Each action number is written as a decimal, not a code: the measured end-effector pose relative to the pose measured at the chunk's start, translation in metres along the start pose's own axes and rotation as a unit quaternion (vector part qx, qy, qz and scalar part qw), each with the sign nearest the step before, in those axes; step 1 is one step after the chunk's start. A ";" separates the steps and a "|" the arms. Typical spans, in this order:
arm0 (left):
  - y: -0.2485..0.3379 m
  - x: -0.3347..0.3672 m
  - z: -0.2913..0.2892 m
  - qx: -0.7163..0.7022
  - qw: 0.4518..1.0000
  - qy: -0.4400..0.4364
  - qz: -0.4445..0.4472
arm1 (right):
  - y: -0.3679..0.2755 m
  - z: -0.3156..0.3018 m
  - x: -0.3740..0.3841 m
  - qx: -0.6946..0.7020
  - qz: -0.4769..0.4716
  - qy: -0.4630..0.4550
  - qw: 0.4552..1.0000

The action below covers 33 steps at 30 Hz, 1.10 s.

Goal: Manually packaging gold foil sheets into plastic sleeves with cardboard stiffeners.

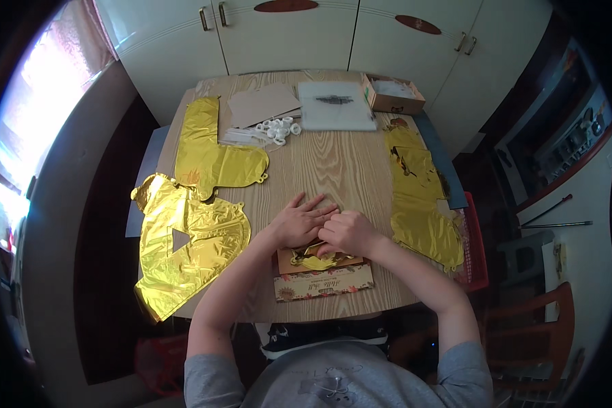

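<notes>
My left hand (303, 224) lies flat with its fingers spread, just beyond a folded gold foil balloon (323, 261). Beside it my right hand (349, 234) is closed, its curled fingers touching the left hand's fingers and sitting over the foil. What those fingers pinch is hidden. The foil rests on a brown card or shallow box (294, 268), partly covered by my hands. On the near side of it is a cream printed strip (325, 284) with an autumn-leaf pattern.
Flat gold foil balloons lie left (197, 231), far left (217, 153) and right (425, 204). Behind are white plastic rings (279, 129), brown card sheets (262, 104), a clear bag stack (336, 117) and an open box (394, 102). A red basket (477, 245) stands beyond the right edge.
</notes>
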<state>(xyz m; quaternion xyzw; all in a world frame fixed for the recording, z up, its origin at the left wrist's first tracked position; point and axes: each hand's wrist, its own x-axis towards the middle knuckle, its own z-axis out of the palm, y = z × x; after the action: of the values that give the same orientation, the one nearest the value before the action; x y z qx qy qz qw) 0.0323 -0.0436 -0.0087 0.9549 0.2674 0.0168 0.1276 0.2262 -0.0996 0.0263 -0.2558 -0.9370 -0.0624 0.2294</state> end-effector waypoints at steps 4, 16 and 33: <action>0.001 -0.001 -0.003 0.012 1.000 -0.016 -0.003 | -0.005 0.006 0.002 -0.060 -0.048 0.027 0.997; -0.001 0.000 0.001 0.024 1.000 -0.011 0.001 | -0.042 0.012 0.007 -0.147 -0.020 0.028 0.989; 0.000 -0.001 0.002 0.023 1.000 0.004 0.007 | -0.041 0.005 -0.007 -0.139 -0.032 -0.060 0.988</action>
<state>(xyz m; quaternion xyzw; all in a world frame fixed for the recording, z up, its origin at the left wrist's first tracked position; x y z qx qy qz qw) 0.0317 -0.0442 -0.0104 0.9593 0.2616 0.0153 0.1048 0.2091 -0.1366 0.0188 -0.2585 -0.9389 -0.1843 0.1328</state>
